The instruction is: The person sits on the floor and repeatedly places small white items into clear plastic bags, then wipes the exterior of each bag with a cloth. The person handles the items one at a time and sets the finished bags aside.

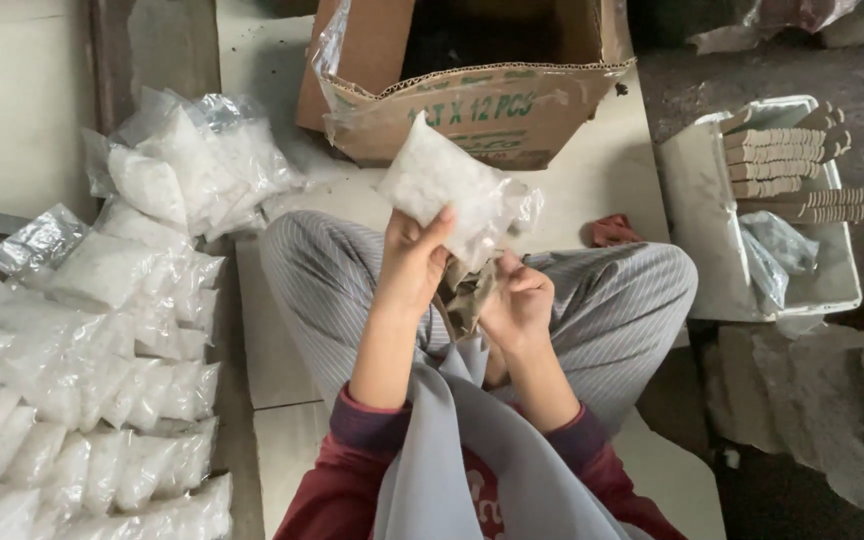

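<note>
Seated cross-legged, the person gripped a clear packet of white granules in the left hand, fingers clamped on its lower edge, while the right hand pinched its bottom corner, above the lap and before an open cardboard box, beside piled packets.

Clear plastic packet of white grains; held up, tilted, above lap.

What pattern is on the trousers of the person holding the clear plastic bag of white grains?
Grey with thin pale pinstripes on the trousers, clearest in the head view.
</note>
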